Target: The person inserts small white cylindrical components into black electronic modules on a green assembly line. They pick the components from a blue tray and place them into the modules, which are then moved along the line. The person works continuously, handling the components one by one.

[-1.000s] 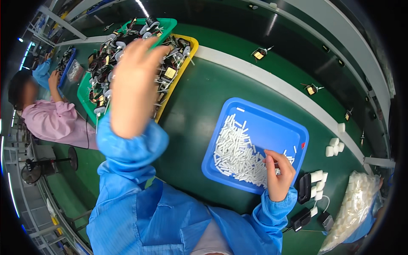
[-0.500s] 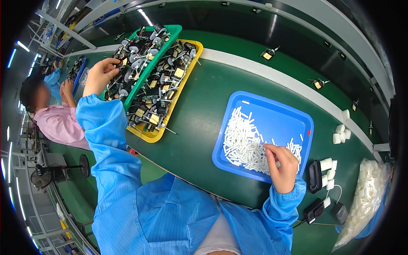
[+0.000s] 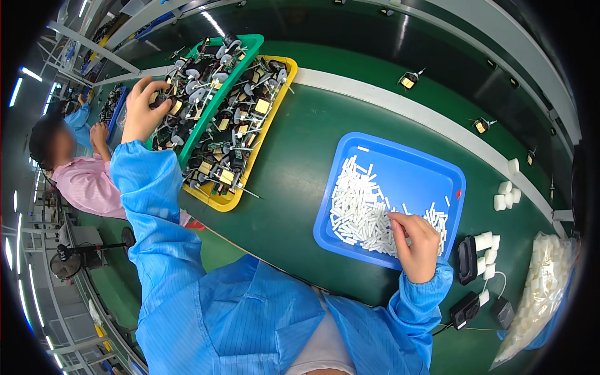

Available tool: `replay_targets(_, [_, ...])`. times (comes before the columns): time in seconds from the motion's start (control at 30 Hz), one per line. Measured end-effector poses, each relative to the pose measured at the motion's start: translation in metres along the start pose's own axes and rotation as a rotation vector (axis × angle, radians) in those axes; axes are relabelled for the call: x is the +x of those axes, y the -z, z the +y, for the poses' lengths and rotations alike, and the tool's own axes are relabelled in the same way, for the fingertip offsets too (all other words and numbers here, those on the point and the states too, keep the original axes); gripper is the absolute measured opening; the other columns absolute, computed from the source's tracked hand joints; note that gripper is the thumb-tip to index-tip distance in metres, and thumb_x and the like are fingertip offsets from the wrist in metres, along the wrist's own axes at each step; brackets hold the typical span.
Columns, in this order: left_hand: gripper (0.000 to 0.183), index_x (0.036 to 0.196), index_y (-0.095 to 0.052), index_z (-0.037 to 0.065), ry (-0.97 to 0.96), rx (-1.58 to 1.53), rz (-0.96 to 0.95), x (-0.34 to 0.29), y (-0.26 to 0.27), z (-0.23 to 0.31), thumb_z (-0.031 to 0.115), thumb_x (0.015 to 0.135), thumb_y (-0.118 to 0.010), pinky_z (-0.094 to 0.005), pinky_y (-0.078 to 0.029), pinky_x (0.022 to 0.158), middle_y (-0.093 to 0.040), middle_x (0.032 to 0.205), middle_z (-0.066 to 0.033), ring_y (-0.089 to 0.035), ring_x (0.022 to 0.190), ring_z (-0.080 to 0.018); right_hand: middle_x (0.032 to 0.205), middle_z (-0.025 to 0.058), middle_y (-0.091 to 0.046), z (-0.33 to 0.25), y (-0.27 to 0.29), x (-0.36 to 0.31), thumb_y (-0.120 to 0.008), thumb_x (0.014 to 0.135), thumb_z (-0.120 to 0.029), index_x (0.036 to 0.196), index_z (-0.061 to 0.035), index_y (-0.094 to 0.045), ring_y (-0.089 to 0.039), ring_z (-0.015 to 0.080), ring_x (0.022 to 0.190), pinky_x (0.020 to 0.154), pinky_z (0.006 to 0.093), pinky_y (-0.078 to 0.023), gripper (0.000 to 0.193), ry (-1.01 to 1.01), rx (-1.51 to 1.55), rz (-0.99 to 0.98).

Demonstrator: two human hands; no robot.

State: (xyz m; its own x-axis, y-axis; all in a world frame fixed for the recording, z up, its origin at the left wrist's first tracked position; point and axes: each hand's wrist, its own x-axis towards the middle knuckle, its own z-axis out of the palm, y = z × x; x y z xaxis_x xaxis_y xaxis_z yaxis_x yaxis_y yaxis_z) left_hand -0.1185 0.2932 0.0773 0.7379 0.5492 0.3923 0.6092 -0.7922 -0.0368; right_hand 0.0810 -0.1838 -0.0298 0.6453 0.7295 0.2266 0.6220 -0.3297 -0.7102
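Two bare hands are working over a green workbench (image 3: 287, 169). Left hand (image 3: 156, 97), upper left of frame, is hovering at the left side of a green tray (image 3: 199, 133), thumb and fingers curving well apart; a dark part is showing near the gap, cannot tell if it is being touched. Small motor assemblies (image 3: 197, 95) with grey discs and metal shafts are filling that tray, and more are heaping in a yellow tray (image 3: 222, 204) just right of it, partly under it.

Right hand (image 3: 392, 219), right of centre, is hanging over a blue tray (image 3: 415, 165), thumb and index nearly meeting; cannot tell whether a piece is sitting between the tips. Short white tubes (image 3: 357, 203) are piling in the tray's left and lower part, some scattering at right; a small red piece (image 3: 459, 194) is lying by its right rim.

Lower right: a black open case (image 3: 467, 259) is resting beside white cylinders (image 3: 484, 241), a black power adapter (image 3: 465, 310) below. Far right, a clear plastic bag (image 3: 531, 303) is holding white pieces. Upper right, single motor units (image 3: 409, 80) are lying spaced out on a green strip. At left edge, a co-worker in a pink top (image 3: 90, 181) is sitting near a fan (image 3: 65, 264).
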Motion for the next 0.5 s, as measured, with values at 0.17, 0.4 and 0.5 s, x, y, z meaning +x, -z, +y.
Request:
replay_targets(0.17, [0.036, 0.116, -0.060, 0.010, 0.183, -0.376, -0.295, 0.005, -0.005, 0.001, 0.023, 0.082, -0.063, -0.0335, -0.039, 0.096, -0.059, 0.116, -0.0137, -0.055, 0.109, -0.0266, 0.075, 0.0117, -0.062, 0.004, -0.001, 0.002, -0.064, 0.078, -0.001, 0.090, -0.0035, -0.067, -0.060, 0.0287, 0.065, 0.058, 0.0358, -0.047, 0.012, -0.004, -0.026, -0.021])
replay_targets(0.4, [0.046, 0.124, -0.053, 0.005, -0.042, -0.089, 0.113, -0.005, -0.006, 0.002, 0.025, 0.084, -0.066, -0.0355, -0.037, 0.098, -0.053, 0.126, -0.0167, -0.049, 0.117, -0.0317, 0.075, 0.0107, -0.063, 0.009, -0.001, 0.003, -0.064, 0.078, -0.001, 0.089, -0.0025, -0.066, -0.059, 0.0283, 0.069, 0.060, 0.0361, -0.047, 0.011, -0.002, -0.061, -0.013])
replay_targets(0.5, [0.047, 0.124, -0.051, 0.001, -0.076, 0.098, 0.362, -0.042, 0.036, 0.018, 0.025, 0.086, -0.064, -0.0424, -0.030, 0.103, -0.048, 0.130, -0.0219, -0.039, 0.123, -0.0412, 0.082, 0.0116, -0.063, 0.009, 0.007, 0.005, -0.063, 0.078, -0.001, 0.089, -0.0015, -0.066, -0.060, 0.0279, 0.077, 0.063, 0.0354, -0.048, 0.011, 0.018, -0.128, 0.085])
